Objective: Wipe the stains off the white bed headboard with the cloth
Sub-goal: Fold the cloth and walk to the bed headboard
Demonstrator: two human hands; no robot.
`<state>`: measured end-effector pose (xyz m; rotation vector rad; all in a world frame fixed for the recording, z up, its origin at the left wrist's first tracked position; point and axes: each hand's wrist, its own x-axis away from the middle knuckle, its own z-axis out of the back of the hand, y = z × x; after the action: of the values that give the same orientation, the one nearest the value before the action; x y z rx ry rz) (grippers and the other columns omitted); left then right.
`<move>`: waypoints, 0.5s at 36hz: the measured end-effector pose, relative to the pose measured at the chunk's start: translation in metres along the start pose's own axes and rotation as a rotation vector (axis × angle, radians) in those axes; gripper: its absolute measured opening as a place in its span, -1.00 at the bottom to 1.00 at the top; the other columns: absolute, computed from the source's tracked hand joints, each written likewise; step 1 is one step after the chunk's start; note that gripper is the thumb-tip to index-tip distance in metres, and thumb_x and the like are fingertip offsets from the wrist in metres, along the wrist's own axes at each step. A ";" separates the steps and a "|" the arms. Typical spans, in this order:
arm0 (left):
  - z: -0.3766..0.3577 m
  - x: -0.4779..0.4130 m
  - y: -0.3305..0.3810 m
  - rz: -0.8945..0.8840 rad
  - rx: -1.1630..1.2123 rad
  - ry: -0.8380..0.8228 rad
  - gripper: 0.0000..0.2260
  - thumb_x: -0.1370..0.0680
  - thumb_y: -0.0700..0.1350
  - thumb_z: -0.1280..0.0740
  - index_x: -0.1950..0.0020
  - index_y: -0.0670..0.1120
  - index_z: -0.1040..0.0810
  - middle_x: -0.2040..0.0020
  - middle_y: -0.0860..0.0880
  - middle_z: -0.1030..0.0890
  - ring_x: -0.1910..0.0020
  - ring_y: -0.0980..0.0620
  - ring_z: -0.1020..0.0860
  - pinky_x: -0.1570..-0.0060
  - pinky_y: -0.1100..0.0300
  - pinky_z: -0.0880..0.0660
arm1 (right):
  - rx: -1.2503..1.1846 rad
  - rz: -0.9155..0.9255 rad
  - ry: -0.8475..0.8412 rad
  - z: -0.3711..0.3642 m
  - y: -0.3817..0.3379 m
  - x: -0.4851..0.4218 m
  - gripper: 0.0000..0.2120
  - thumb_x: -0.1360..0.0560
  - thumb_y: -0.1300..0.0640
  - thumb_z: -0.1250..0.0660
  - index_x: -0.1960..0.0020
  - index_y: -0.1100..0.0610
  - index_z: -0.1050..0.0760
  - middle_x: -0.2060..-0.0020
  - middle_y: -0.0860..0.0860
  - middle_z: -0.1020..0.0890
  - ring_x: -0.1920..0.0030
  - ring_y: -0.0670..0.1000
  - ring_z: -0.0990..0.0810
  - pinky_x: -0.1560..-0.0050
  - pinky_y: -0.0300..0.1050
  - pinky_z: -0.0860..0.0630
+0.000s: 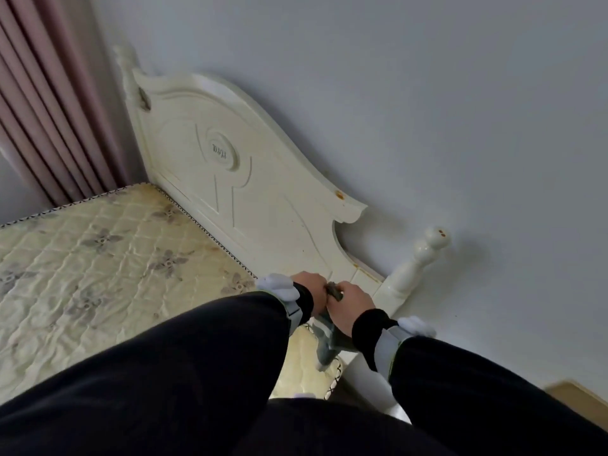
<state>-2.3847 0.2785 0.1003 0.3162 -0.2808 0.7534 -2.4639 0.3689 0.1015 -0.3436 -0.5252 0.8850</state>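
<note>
The white carved headboard (230, 166) stands against the wall and runs from the upper left down to a turned post (418, 261) at the right. Orange-brown stains show on its top edge (339, 194), on the post's knob and along a joint near the post. My left hand (309, 287) and my right hand (353, 306) meet in front of the headboard's lower right end. Both grip a grey cloth (329, 340). Its upper end is bunched between the hands and the rest hangs down below them.
A bare quilted mattress (98, 258) with flower patterns and yellowish marks lies left of the headboard. Pink curtains (42, 93) hang at the far left. A pale wall (427, 110) backs the bed. A tan floor corner (579, 403) shows at the lower right.
</note>
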 end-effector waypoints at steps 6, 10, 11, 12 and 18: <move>-0.022 -0.001 -0.002 -0.033 0.012 -0.057 -0.74 -0.67 -0.14 -0.14 -0.14 -0.17 -0.61 -0.05 -0.12 -0.63 -0.05 -0.13 -0.62 0.12 0.09 -0.42 | 0.048 -0.053 -0.070 -0.014 0.012 0.001 -0.82 -0.57 -0.03 -0.20 -0.05 0.04 -0.49 0.10 0.01 -0.60 0.09 0.08 -0.57 0.10 -0.11 -0.44; -0.026 -0.004 0.001 -0.035 0.030 -0.102 -0.73 -0.68 -0.14 -0.11 -0.14 -0.17 -0.59 0.02 -0.12 -0.58 0.06 -0.13 -0.56 0.12 0.08 -0.42 | 0.028 -0.082 -0.090 -0.015 0.018 -0.001 -0.80 -0.56 -0.04 -0.20 -0.07 0.02 -0.49 0.05 0.02 -0.63 0.06 0.08 -0.57 0.08 -0.11 -0.45; -0.022 -0.007 0.005 -0.040 0.031 -0.099 -0.72 -0.69 -0.14 -0.11 -0.15 -0.18 -0.60 0.04 -0.10 -0.55 0.08 -0.12 -0.54 0.11 0.08 -0.42 | 0.008 -0.094 -0.081 -0.010 0.021 -0.003 -0.81 -0.56 -0.04 -0.21 -0.08 0.02 -0.49 0.04 0.02 -0.63 0.07 0.07 -0.56 0.08 -0.12 -0.45; -0.018 -0.010 0.010 -0.039 0.024 -0.082 -0.72 -0.68 -0.14 -0.10 -0.15 -0.18 -0.59 0.04 -0.10 -0.55 0.08 -0.12 -0.54 0.10 0.08 -0.43 | -0.020 -0.102 -0.066 -0.004 0.024 -0.004 -0.80 -0.55 -0.04 -0.21 -0.09 0.02 -0.49 0.03 0.01 -0.62 0.07 0.07 -0.56 0.07 -0.12 -0.45; 0.006 -0.041 0.031 -0.095 -0.086 -0.045 -0.74 -0.65 -0.13 -0.12 -0.09 -0.13 -0.60 -0.09 -0.11 -0.65 0.01 -0.11 -0.59 0.06 0.12 -0.46 | -0.099 -0.156 -0.048 0.030 0.024 -0.015 -0.81 -0.53 0.01 -0.22 -0.06 0.06 -0.49 0.09 0.02 -0.61 0.10 0.07 -0.58 0.13 -0.12 -0.46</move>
<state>-2.4365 0.2718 0.0967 0.2634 -0.3376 0.6390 -2.5042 0.3737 0.1101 -0.3671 -0.6331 0.7189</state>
